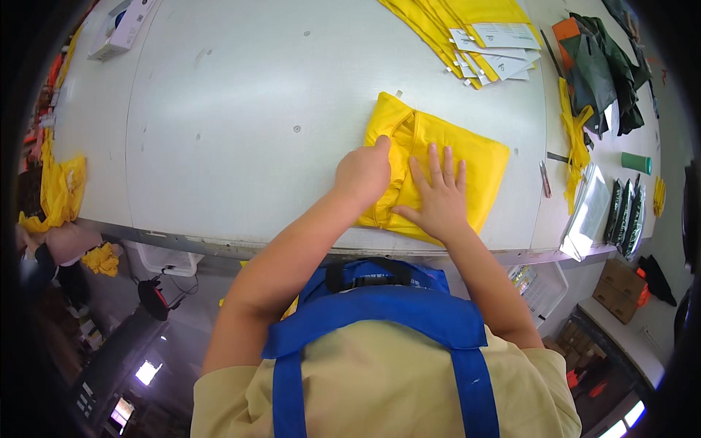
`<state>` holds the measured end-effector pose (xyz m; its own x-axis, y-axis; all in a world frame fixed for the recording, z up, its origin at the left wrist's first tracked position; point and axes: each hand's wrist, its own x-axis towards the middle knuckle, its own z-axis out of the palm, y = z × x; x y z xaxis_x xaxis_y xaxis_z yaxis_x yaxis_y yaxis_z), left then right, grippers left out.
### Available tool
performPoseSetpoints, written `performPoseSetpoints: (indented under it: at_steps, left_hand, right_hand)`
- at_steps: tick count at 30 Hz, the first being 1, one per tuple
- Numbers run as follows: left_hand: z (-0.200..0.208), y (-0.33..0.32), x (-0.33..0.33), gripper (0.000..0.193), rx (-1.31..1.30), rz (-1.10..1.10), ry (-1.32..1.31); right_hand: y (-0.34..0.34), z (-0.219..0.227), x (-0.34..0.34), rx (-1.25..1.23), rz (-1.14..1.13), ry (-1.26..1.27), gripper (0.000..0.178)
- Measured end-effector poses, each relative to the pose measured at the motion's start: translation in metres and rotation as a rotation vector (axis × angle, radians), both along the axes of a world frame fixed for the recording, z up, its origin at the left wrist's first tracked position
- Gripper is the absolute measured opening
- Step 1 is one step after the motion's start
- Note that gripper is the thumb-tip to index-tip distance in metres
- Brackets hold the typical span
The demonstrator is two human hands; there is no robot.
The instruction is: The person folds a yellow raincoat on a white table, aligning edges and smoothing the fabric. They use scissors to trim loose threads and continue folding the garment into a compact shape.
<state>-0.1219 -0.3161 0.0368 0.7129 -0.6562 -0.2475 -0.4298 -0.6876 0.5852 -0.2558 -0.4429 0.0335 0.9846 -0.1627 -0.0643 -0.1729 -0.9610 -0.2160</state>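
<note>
A folded yellow garment point(478, 171), smooth and shiny, lies on the white table in front of me, close to its front edge. My left hand point(364, 171) is closed at the garment's left part, where the fabric is bunched along a seam or zip; its fingers are curled and partly hidden. Flat on the middle of the garment rests my right hand point(440, 193), fingers spread and pointing away from me. A small white tag point(399, 93) sticks out at the garment's far edge.
At the far right lies a stack of folded yellow garments point(504, 11) with white labels. A cutter knife point(545, 179), a yellow strip of fabric point(575, 139), clear plastic sheets point(584, 212) and a green roll point(636, 162) lie to the right. A white box point(123, 29) stands far left.
</note>
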Motion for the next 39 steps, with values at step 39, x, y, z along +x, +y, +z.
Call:
performPoseSetpoints:
  at_steps: [39]
  left_hand:
    - [0.005, -0.040, -0.012, 0.013, 0.290, -0.285, -0.087]
  right_hand:
    - [0.034, 0.001, -0.026, 0.239, 0.226, -0.433, 0.011]
